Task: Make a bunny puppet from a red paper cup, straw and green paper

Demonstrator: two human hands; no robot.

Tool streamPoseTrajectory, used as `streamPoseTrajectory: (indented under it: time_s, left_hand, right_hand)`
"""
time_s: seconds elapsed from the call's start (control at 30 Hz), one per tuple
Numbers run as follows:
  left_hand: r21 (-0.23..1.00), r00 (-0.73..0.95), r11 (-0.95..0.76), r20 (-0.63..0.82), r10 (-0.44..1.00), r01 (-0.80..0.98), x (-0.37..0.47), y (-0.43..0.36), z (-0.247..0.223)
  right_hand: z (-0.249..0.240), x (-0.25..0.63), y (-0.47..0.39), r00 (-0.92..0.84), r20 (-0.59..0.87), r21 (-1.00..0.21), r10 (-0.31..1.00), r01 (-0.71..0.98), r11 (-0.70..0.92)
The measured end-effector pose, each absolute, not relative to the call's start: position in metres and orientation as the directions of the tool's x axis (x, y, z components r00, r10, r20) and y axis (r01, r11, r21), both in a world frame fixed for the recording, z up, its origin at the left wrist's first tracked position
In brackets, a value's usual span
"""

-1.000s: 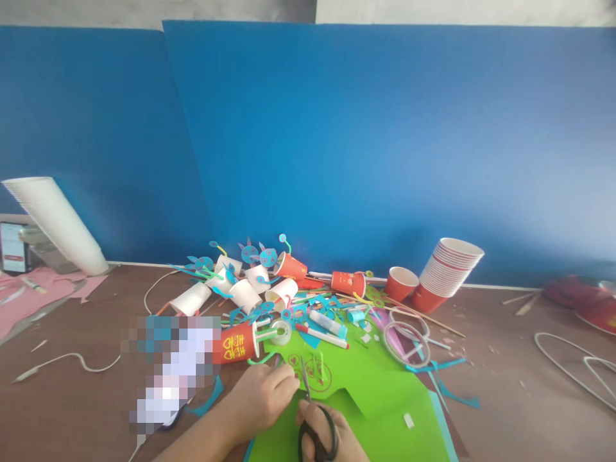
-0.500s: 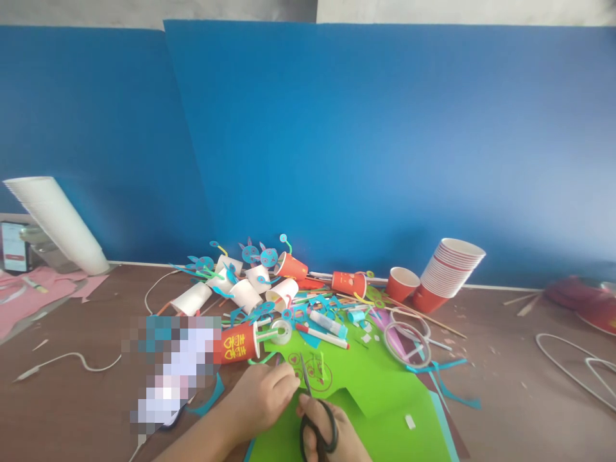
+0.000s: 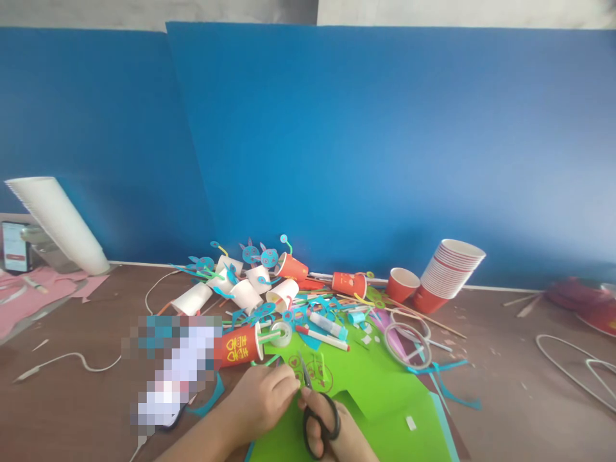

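Observation:
Black-handled scissors [image 3: 321, 420] are in my right hand [image 3: 332, 420], fingers through the loops, blades pointing up and away over green paper [image 3: 385, 378]. My left hand [image 3: 270, 393] pinches the edge of that paper, just left of the blades. Round faces and small circles drawn in red [image 3: 320, 374] lie on the paper beside the blade tips. Close beyond my left hand, a red cup with yellow print [image 3: 238, 345] rests on its side, green straws sticking out. A roll of clear tape [image 3: 282, 333] touches the straws.
White cups [image 3: 245, 294] with blue paper animals lie behind. A red-capped marker [image 3: 323, 338] and glue stick [image 3: 327, 324] lie on blue scraps. Cup stacks lean at right [image 3: 450, 273] and left [image 3: 60, 221]. A blurred phone [image 3: 176, 378] and a white cable [image 3: 86, 359] are at left.
The scissors and my right hand have shifted slightly to the right, and the blades look a little closer together. My left hand stays nearly where it was.

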State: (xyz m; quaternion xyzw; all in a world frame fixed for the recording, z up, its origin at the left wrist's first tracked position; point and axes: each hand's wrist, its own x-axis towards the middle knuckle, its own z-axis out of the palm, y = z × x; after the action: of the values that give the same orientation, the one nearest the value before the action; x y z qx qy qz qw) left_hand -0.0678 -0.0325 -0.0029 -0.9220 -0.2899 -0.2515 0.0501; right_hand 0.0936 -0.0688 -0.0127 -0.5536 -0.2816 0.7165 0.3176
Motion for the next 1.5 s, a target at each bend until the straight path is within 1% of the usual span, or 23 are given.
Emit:
streamPoseTrajectory:
  time_s: [0.13, 0.23, 0.3, 0.37, 0.43, 0.5, 0.57, 0.63, 0.73, 0.77, 0.87, 1.07, 1.23, 1.37, 1.5]
  left_hand:
    - [0.072, 0.694, -0.823, 0.498, 0.520, 0.564, -0.069, -0.032, -0.003]
    - [0.116, 0.667, -0.785, 0.461, 0.586, 0.609, -0.069, -0.033, -0.002]
    - [0.121, 0.650, -0.746, 0.414, 0.637, 0.654, -0.068, -0.034, -0.003]
    - [0.091, 0.645, -0.722, 0.383, 0.661, 0.686, -0.065, -0.035, -0.004]
    - [0.070, 0.637, -0.705, 0.373, 0.675, 0.706, -0.063, -0.036, -0.007]
    - [0.070, 0.618, -0.685, 0.372, 0.693, 0.725, -0.061, -0.037, -0.010]
    - [0.069, 0.602, -0.669, 0.375, 0.705, 0.740, -0.060, -0.037, -0.013]
    - [0.058, 0.595, -0.664, 0.392, 0.702, 0.745, -0.059, -0.037, -0.015]
    - [0.039, 0.588, -0.665, 0.429, 0.685, 0.746, -0.059, -0.038, -0.019]
    - [0.032, 0.584, -0.662, 0.442, 0.681, 0.749, -0.059, -0.038, -0.020]
    - [0.014, 0.566, -0.644, 0.463, 0.682, 0.765, -0.059, -0.040, -0.023]
    - [-0.025, 0.578, -0.648, 0.481, 0.659, 0.761, -0.057, -0.043, -0.020]
    - [-0.041, 0.592, -0.649, 0.456, 0.664, 0.760, -0.057, -0.043, -0.021]
    - [-0.026, 0.596, -0.658, 0.451, 0.664, 0.752, -0.058, -0.045, -0.024]
    - [-0.010, 0.598, -0.660, 0.433, 0.674, 0.751, -0.060, -0.046, -0.023]
  right_hand:
    - [-0.015, 0.099, -0.066, -0.213, -0.631, -0.728, 0.746, -0.170, -0.664]
    - [-0.009, 0.108, -0.066, -0.303, -0.670, -0.645, 0.677, -0.213, -0.734]
    - [0.000, 0.117, -0.068, -0.369, -0.694, -0.594, 0.618, -0.192, -0.782]
    - [0.011, 0.130, -0.072, -0.423, -0.687, -0.610, 0.591, -0.106, -0.785]
    - [0.022, 0.146, -0.073, -0.439, -0.648, -0.685, 0.623, -0.022, -0.728]
    - [0.031, 0.163, -0.067, -0.445, -0.636, -0.714, 0.631, 0.029, -0.699]
    - [0.038, 0.178, -0.052, -0.501, -0.621, -0.764, 0.603, 0.214, -0.609]
    - [0.041, 0.187, -0.030, -0.598, -0.609, -0.776, 0.521, 0.313, -0.548]
    - [0.041, 0.191, 0.005, -0.676, -0.650, -0.727, 0.347, 0.421, -0.542]
    - [0.040, 0.190, 0.015, -0.686, -0.657, -0.717, 0.313, 0.440, -0.540]
    - [0.035, 0.187, 0.040, -0.689, -0.678, -0.686, 0.254, 0.471, -0.554]
    - [0.024, 0.181, 0.067, -0.656, -0.743, -0.554, 0.129, 0.496, -0.669]
    - [0.023, 0.178, 0.073, -0.647, -0.751, -0.526, 0.131, 0.465, -0.712]
    - [0.026, 0.179, 0.073, -0.676, -0.724, -0.579, 0.141, 0.483, -0.656]
    - [0.024, 0.181, 0.073, -0.686, -0.704, -0.646, 0.186, 0.509, -0.568]
